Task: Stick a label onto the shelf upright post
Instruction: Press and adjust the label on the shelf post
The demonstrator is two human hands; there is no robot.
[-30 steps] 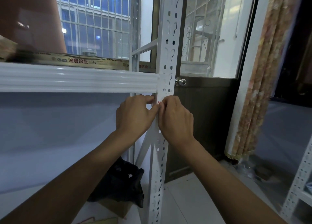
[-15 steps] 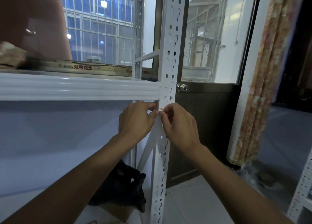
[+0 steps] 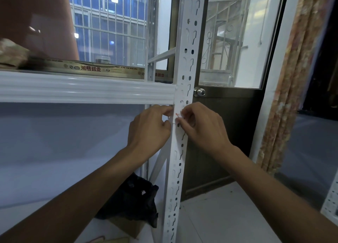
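A white perforated upright post [image 3: 185,63] runs top to bottom through the middle of the head view. Just below the white shelf beam [image 3: 87,90], a small white label [image 3: 177,116] with red print lies against the post's front face. My left hand [image 3: 149,128] pinches the label's left edge at the post's left side. My right hand [image 3: 202,126] holds the label's right edge with thumb and fingertips, covering most of it. Both hands touch the post at the same height.
A dark door with a round knob [image 3: 199,92] stands right behind the post. A patterned curtain [image 3: 292,78] hangs at the right. A black bag [image 3: 136,198] sits on a cardboard box low left of the post. Another white rack corner [image 3: 331,202] shows at the right edge.
The view has tilted up a little, so hands and beam sit lower in frame. My hands have parted slightly and the label's red print shows between them.
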